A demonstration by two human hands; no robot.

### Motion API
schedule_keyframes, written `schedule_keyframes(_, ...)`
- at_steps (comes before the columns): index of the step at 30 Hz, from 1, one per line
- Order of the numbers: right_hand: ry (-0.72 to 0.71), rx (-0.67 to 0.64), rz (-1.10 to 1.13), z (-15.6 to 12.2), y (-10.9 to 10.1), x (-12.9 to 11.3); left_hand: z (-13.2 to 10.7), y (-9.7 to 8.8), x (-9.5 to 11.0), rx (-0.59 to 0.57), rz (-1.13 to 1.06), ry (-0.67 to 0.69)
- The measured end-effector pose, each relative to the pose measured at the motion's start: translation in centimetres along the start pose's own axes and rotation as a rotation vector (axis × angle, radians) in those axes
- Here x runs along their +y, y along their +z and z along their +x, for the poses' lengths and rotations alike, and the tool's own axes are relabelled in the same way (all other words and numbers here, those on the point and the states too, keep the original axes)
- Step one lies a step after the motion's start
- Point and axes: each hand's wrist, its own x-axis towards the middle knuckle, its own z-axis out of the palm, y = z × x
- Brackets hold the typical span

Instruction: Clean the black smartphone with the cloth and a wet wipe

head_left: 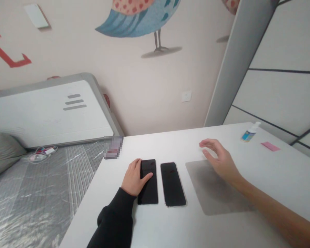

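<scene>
Two black phones lie side by side, screens up, on a white table (pixel 248 210). My left hand (pixel 134 179), in a black sleeve, rests on the left phone (pixel 149 184) with fingers and thumb spread along its left edge and screen. The right phone (pixel 172 184) lies untouched beside it. My right hand (pixel 218 157), bare-armed, hovers open with fingers spread above the far edge of a grey mat (pixel 214 194), holding nothing.
A small spray bottle (pixel 250 132) and a pink cloth (pixel 270 146) sit at the table's far right. A blurred small object (pixel 113 147) stands at the table's far left corner. To the left is a plastic-covered bed (pixel 41 193) with a pillow (pixel 2 151).
</scene>
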Motion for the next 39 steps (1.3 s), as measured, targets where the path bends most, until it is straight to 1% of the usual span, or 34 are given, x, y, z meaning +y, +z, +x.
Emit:
schedule_keyframes(3,-0.019,-0.061,-0.023,-0.6,1.1,-0.2,-0.7,0.4,0.4,0.045,0.037,-0.013)
schedule_keyframes(5,-0.02,-0.091,-0.039,-0.9,1.0,0.0,-1.2,0.6,0.7,0.062,0.061,-0.01)
schedule_keyframes(7,-0.019,-0.11,-0.048,-1.0,0.4,0.3,-1.6,0.7,1.0,0.067,0.078,-0.001)
schedule_keyframes(9,-0.023,-0.133,-0.056,-0.8,-0.3,0.6,-1.7,0.4,1.1,0.042,0.074,0.006)
schedule_keyframes(12,-0.044,-0.167,-0.095,-0.5,-1.1,1.0,-1.5,-0.3,1.4,-0.059,0.029,0.016)
schedule_keyframes(14,-0.069,-0.163,-0.135,-0.4,-1.5,1.2,-1.4,-0.9,1.7,-0.099,0.005,0.001)
schedule_keyframes(17,-0.101,-0.16,-0.176,-0.2,-2.0,2.0,-1.3,-1.7,2.2,-0.088,0.018,-0.063)
schedule_keyframes(19,-0.097,-0.21,-0.197,0.0,-2.6,2.9,-1.2,-2.0,2.6,-0.071,0.067,-0.122)
schedule_keyframes(20,-0.084,-0.261,-0.21,0.1,-2.9,3.4,-1.1,-2.2,2.7,-0.065,0.093,-0.147)
schedule_keyframes(22,-0.032,-0.405,-0.241,0.5,-3.7,4.3,-0.8,-2.5,2.8,-0.057,0.126,-0.173)
schedule_keyframes(25,0.11,-0.618,-0.299,1.1,-5.1,4.5,-0.4,-3.0,2.8,-0.064,0.119,-0.171)
schedule_keyframes(27,0.217,-0.686,-0.323,1.6,-6.1,4.0,-0.2,-3.3,3.0,-0.074,0.103,-0.181)
schedule_keyframes(28,0.244,-0.694,-0.327,1.8,-6.6,3.6,-0.1,-3.5,3.1,-0.079,0.092,-0.195)
schedule_keyframes(31,0.291,-0.72,-0.343,2.2,-7.5,2.6,0.2,-3.9,3.4,-0.113,0.065,-0.298)
schedule_keyframes(33,0.292,-0.754,-0.331,2.3,-7.7,2.2,0.4,-4.1,3.6,-0.083,-0.018,-0.338)
schedule_keyframes(34,0.287,-0.77,-0.317,2.3,-7.7,2.1,0.4,-4.2,3.7,-0.042,-0.098,-0.344)
schedule_keyframes(37,0.264,-0.798,-0.227,2.2,-7.4,1.8,0.6,-4.4,3.9,0.104,-0.462,-0.362)
schedule_keyframes(39,0.264,-0.817,-0.125,2.2,-7.3,1.5,0.8,-4.5,4.1,0.163,-0.668,-0.377)
